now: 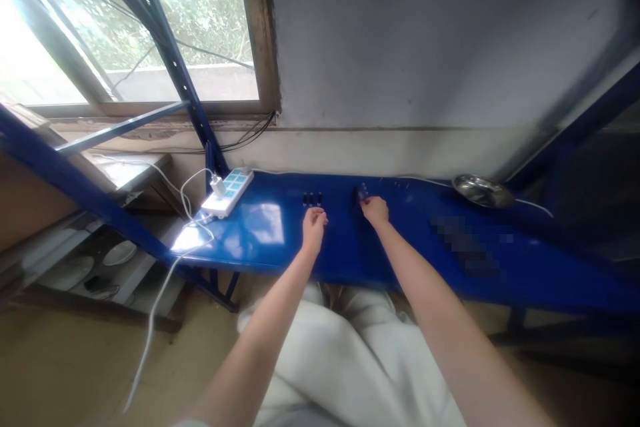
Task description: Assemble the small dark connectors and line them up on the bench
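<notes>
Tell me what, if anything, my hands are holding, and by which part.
Your right hand appears to pinch a small grayish piece by its near end. Whether your left hand holds anything can't be told.

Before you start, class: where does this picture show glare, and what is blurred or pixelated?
Head view: the window is washed out, and glare whitens the blue tabletop left of the left hand; head view again: the small item by the right hand is blurred, and a dark patch farther right is pixelated.

Blue table [340,250], white power strip [228,196] with light-blue sockets [235,181], black pieces [311,199], silvery dish [481,191], grey-and-cream wall [410,60]
</notes>
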A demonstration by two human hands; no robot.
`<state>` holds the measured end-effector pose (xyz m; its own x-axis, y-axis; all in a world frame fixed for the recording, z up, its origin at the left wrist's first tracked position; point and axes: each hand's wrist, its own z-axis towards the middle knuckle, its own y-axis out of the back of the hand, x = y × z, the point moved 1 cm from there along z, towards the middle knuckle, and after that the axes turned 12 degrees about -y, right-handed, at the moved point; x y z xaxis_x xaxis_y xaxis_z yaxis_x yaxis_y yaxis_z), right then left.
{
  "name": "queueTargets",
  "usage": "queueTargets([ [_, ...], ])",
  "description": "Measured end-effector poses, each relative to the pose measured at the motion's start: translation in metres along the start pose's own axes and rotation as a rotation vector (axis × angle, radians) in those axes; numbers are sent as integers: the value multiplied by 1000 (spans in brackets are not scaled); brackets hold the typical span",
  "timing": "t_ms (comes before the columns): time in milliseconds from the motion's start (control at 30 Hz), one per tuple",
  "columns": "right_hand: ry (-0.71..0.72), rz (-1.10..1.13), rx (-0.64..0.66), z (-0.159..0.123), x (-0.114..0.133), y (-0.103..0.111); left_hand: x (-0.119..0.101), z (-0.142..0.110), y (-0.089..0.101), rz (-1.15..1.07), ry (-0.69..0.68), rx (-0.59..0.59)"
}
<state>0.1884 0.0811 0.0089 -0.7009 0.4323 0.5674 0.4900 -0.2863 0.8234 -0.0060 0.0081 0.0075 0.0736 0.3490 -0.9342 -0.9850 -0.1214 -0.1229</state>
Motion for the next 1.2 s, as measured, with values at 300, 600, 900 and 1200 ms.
queueTargets([
  [300, 5, -10, 20, -2, 4, 3, 2, 0, 0, 12, -8, -8],
  [600, 44, 56, 138, -11, -2, 22, -2, -2, 1, 13, -14, 4],
  [900, 369, 234, 282, -60, 42, 3, 3, 1, -1, -20, -45, -43],
  [1200, 317, 277, 303, -52, 65, -41, 6, 2, 1, -55, -64, -149],
])
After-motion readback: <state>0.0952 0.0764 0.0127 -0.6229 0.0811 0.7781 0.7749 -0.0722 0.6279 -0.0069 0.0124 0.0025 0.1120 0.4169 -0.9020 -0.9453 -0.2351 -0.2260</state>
